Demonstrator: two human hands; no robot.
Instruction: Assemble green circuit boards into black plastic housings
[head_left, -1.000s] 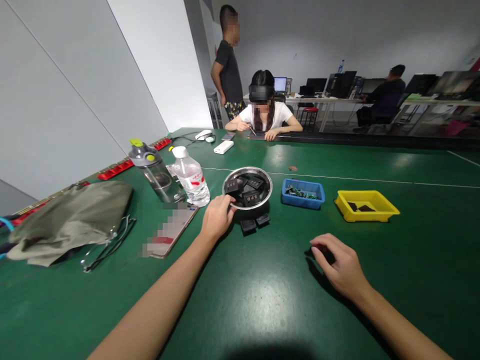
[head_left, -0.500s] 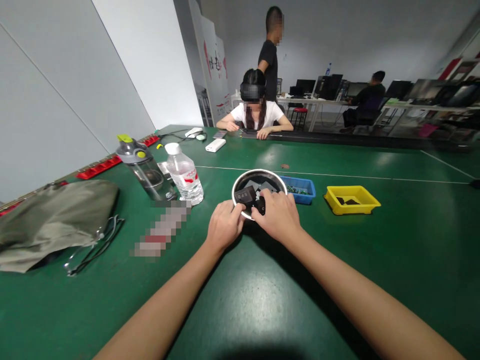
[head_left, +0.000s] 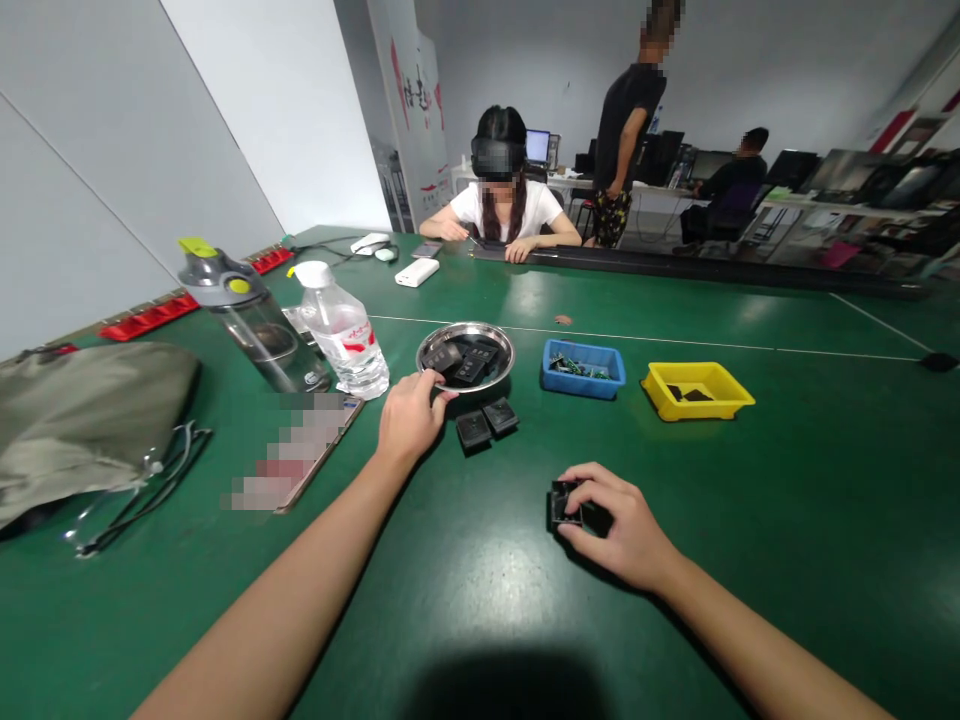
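My left hand (head_left: 411, 418) is closed on the near-left rim of a round steel bowl (head_left: 508, 368), thumb outside. In the bowl lie several black plastic cases (head_left: 472, 362). Two more black square cases (head_left: 474, 430) rest side by side on the table just in front of the bowl. Nearer to me and to the right, my right hand (head_left: 611, 520) grips a small black square case (head_left: 559, 508) at the tabletop, thumb at the near side and fingers over the top and far side. Its fingers hide part of that case.
Right of the bowl stand a blue tray (head_left: 583, 385) of small green parts and a yellow tray (head_left: 697, 412) with dark pieces. At left are a water bottle (head_left: 345, 345), a grey tumbler (head_left: 262, 335), a phone (head_left: 300, 455) and a cloth bag (head_left: 90, 420). A person (head_left: 502, 210) sits opposite.
My right hand has left the bowl and come right and nearer with a black case. Two cases now lie before the bowl, which sits flatter and farther left, my left hand still on it.
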